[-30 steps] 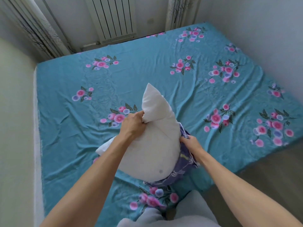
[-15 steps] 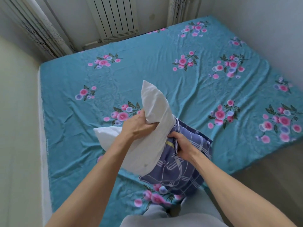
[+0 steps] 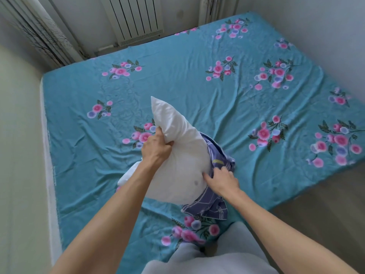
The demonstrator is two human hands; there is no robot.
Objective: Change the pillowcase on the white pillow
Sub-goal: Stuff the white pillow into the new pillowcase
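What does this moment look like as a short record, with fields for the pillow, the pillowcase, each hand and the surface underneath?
pillow: white pillow, held up on end above the bed, mostly bare
pillowcase: purple plaid pillowcase, bunched at the pillow's lower right side
left hand: left hand grips the pillow's left edge near its upper corner
right hand: right hand grips the pillowcase fabric against the pillow
surface: bed with a teal floral sheet, wrinkled
background: white radiator at the far wall
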